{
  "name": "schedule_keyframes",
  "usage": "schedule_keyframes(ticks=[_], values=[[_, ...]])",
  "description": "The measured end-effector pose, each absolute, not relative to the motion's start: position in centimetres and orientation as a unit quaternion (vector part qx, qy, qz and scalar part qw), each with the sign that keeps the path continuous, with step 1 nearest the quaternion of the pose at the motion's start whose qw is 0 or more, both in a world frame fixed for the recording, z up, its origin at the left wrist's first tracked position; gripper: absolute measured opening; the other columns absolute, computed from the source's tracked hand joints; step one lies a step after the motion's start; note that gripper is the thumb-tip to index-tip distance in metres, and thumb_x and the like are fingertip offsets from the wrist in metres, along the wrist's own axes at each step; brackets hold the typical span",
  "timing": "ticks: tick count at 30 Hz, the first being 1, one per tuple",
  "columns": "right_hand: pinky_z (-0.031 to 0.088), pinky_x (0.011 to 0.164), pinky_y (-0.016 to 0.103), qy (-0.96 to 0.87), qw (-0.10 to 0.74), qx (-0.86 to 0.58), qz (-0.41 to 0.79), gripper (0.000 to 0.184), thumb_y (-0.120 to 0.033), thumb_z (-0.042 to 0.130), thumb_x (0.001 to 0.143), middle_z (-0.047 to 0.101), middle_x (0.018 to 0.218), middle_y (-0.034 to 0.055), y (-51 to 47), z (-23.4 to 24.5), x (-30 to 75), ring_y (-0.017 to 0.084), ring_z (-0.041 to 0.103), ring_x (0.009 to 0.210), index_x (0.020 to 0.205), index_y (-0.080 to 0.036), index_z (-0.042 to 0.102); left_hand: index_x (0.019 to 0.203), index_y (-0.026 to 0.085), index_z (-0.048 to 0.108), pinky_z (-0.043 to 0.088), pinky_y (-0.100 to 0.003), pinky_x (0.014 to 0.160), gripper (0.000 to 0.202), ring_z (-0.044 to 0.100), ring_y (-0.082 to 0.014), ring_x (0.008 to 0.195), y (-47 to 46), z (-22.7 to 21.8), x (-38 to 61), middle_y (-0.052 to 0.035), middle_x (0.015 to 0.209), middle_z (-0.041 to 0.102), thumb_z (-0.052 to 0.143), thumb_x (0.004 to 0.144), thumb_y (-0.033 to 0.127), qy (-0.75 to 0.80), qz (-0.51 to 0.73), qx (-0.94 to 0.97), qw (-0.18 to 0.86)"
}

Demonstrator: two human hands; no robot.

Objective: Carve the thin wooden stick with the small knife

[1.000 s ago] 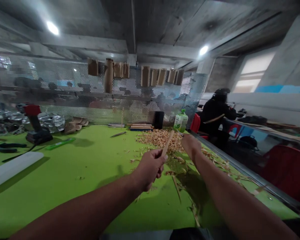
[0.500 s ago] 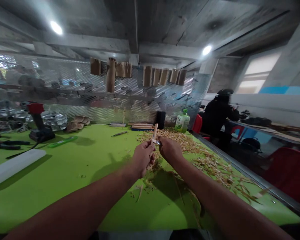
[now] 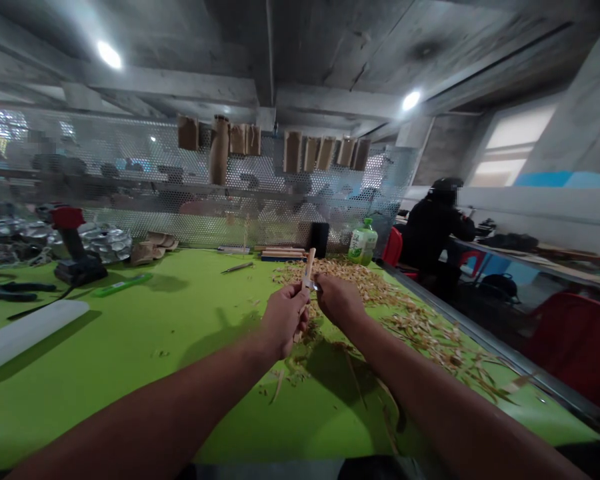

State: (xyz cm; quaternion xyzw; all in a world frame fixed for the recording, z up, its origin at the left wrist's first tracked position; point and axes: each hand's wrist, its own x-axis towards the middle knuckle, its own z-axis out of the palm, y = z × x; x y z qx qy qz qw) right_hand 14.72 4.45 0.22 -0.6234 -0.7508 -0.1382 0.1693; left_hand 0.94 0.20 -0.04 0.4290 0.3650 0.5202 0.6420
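Note:
My left hand (image 3: 283, 317) is closed around a thin wooden stick (image 3: 309, 262) that points up and away from me. My right hand (image 3: 338, 299) is closed on a small metal blade (image 3: 314, 285), whose tip shows against the stick just above my left fingers. Both hands hover close together over the green table (image 3: 155, 333). A heap of pale wood shavings (image 3: 360, 283) lies on the table beyond and to the right of my hands.
A red power drill (image 3: 73, 247), a white flat case (image 3: 27, 330) and a green tool (image 3: 120, 285) lie at the left. A green bottle (image 3: 363, 243) and wooden slats (image 3: 280, 253) stand by the mesh screen. A person in black (image 3: 437, 227) sits at right.
One second ago my right hand was stretched out past the stick's end; it has come back beside my left hand, and the stick now stands more upright.

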Motion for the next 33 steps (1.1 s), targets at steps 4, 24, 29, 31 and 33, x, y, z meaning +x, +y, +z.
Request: schedule_keyframes(ticks=[4,24,29,31,33], values=[[0.037,0.065,0.024,-0.745,0.166,-0.631,-0.140,0.027,-0.025,0.041,0.091,0.073,0.091,0.0094,4.4,0.1,14.5,0.019,0.065,0.078,0.101,-0.020,0.066,0.095,0.016,0.060,0.027,-0.016,0.039,0.011,0.036,-0.0042,0.040,0.0,0.4,0.9,0.0064,0.056,0.044,0.054,0.087,0.018,0.376,0.519,0.419,0.643],[0.039,0.063,0.027,-0.562,0.202,-0.797,-0.093,0.035,-0.022,0.038,0.092,0.071,0.096,0.0183,8.9,0.7,24.0,0.025,0.067,0.085,0.105,-0.012,0.069,0.116,0.017,0.064,0.035,-0.017,0.042,0.032,0.042,-0.0051,0.046,-1.2,-1.6,1.6,0.0029,0.067,0.053,0.058,0.085,0.024,0.325,0.437,0.504,0.670],[0.038,0.067,0.027,-0.612,0.235,-0.746,-0.116,0.036,-0.031,0.037,0.094,0.071,0.104,0.0088,7.9,0.1,20.5,0.023,0.065,0.092,0.116,-0.026,0.065,0.122,0.017,0.059,0.042,-0.019,0.046,0.035,0.046,-0.0076,0.046,0.7,-1.5,0.9,0.0039,0.061,0.051,0.053,0.087,0.018,0.348,0.483,0.486,0.640],[0.037,0.067,0.026,-0.665,0.247,-0.694,-0.128,0.034,-0.030,0.041,0.092,0.072,0.102,0.0064,7.0,-0.2,18.1,0.021,0.065,0.089,0.116,-0.027,0.064,0.127,0.019,0.055,0.043,-0.020,0.048,0.039,0.048,-0.0087,0.047,0.9,-1.0,0.7,0.0044,0.060,0.051,0.052,0.087,0.017,0.339,0.499,0.476,0.640],[0.036,0.066,0.026,-0.712,0.236,-0.648,-0.134,0.030,-0.028,0.043,0.090,0.073,0.095,0.0057,6.1,-0.4,16.2,0.021,0.065,0.084,0.110,-0.026,0.066,0.127,0.019,0.053,0.044,-0.021,0.049,0.040,0.049,-0.0092,0.046,0.7,-0.4,0.6,0.0053,0.057,0.050,0.054,0.087,0.018,0.341,0.508,0.467,0.639]])
